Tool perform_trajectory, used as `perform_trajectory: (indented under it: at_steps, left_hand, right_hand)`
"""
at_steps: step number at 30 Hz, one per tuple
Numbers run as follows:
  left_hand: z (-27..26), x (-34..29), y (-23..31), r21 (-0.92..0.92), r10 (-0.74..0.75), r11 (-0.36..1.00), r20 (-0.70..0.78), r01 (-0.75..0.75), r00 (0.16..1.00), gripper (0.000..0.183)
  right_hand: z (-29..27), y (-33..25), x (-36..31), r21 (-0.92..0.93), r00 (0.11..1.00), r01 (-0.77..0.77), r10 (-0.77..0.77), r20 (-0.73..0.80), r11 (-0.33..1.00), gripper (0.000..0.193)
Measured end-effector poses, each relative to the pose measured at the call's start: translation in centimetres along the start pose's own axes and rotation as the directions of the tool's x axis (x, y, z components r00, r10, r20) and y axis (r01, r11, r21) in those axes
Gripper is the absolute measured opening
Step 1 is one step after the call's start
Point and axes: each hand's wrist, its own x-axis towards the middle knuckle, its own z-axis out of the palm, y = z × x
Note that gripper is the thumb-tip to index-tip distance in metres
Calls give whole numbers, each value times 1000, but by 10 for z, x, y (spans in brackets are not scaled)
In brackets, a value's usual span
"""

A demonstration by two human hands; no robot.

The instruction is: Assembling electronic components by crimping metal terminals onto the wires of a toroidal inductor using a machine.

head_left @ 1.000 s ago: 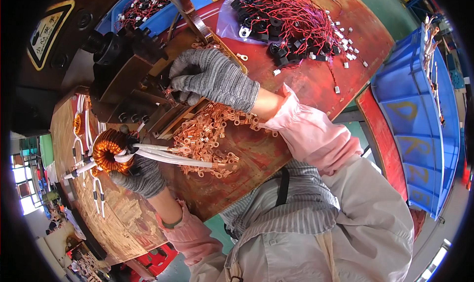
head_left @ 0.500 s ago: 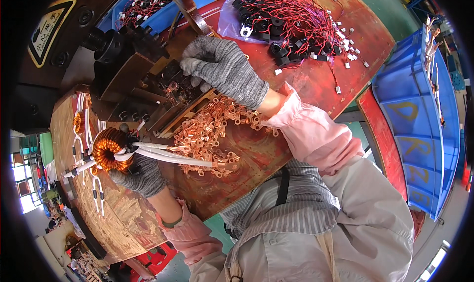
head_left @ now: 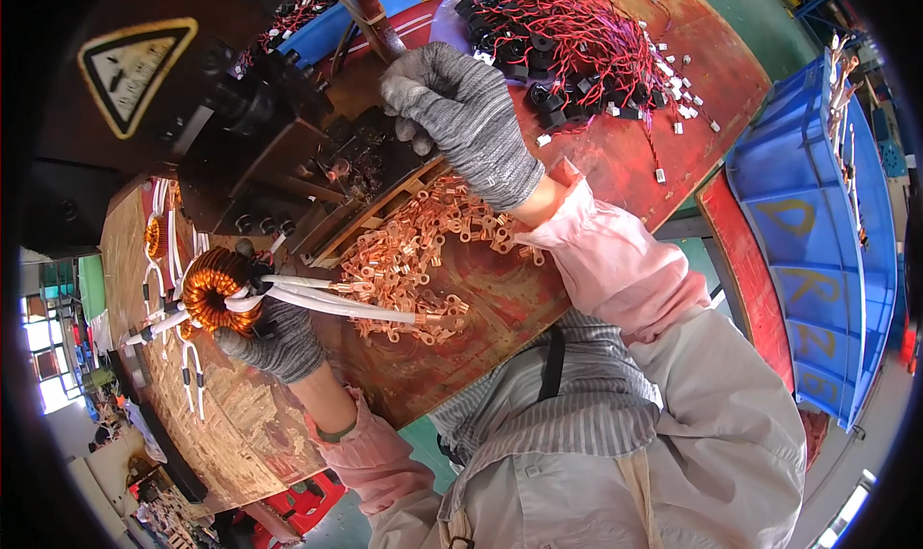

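Note:
My left hand (head_left: 281, 345), in a grey knit glove, is closed around a copper-wound toroidal coil (head_left: 215, 291) at the left. Thick white sleeved leads (head_left: 332, 305) run from the coil to the right, their ends over a heap of copper ring terminals (head_left: 409, 237). My right hand (head_left: 473, 131), gloved too, hovers beside the dark, greasy die area of a press (head_left: 361, 155). Its fingers are curled together; whether anything small sits between them is hidden.
A heap of black parts with red wires (head_left: 596, 39) lies on the red-brown tabletop (head_left: 481, 299). A tall blue crate (head_left: 798, 241) stands at the right. On the plywood (head_left: 240, 443) at the left lies another coil (head_left: 156, 237). The press bears a yellow-edged warning triangle (head_left: 137, 73).
My right hand has moved up and to the right, away from the die area. The press part with the warning triangle has shifted right and turned. My left hand and the coil have hardly moved.

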Motion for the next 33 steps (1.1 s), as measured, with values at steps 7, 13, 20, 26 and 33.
perform_trajectory:
  at_steps: [7, 13, 20, 26, 33]
  left_hand:
    - [-5, 0, 1, -106, -30, 994, 57, 36, 998, 84]
    - [-2, -3, 4, -212, -8, 975, 281, 70, 960, 81]
    - [1, -8, 12, -70, -13, 997, 178, 26, 984, 80]
    - [-9, -12, 12, -169, -12, 985, 149, 38, 989, 79]
    - [-22, -18, 5, -252, 16, 967, 174, 29, 985, 74]
  right_hand:
    - [-3, -1, -1, 15, 998, 16, -15, -56, 1000, 14]
    - [0, -12, -21, -17, 999, 44, -44, -17, 999, 13]
    - [5, -18, -40, -200, 955, -1, 60, 290, 980, 16]
    - [13, -27, -48, -247, 885, -108, 206, 417, 963, 22]
    - [31, -35, -86, -252, 838, 284, -111, 535, 925, 23]
